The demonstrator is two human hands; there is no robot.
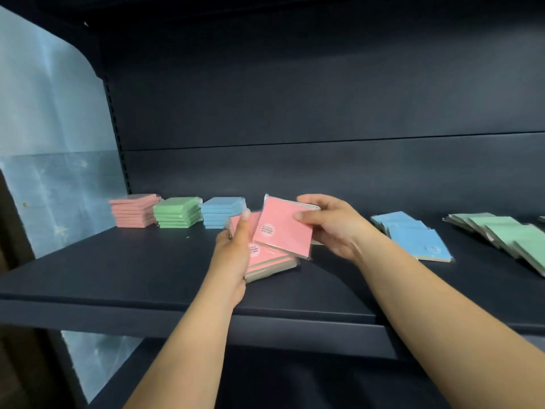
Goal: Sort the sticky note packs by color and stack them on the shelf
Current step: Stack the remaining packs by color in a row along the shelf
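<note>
1. Left hand [233,255] grips a bundle of pink packs [267,261] above the shelf [118,276].
2. Right hand [333,228] pinches one tilted pink pack [283,228] at the bundle's 12 o'clock.
3. Sorted stacks [177,212] sit at 10 o'clock.

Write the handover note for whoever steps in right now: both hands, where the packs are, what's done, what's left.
Left hand: grips a bundle of pink packs over the shelf.
Right hand: fingers pinch one pink pack, tilted against the bundle.
Done: pink stack, green stack and blue stack stand side by side at the back left.
Left: put the held pinks on the pink stack; then the loose blue packs and loose green packs, fanned out on the right, go to their stacks.
</note>
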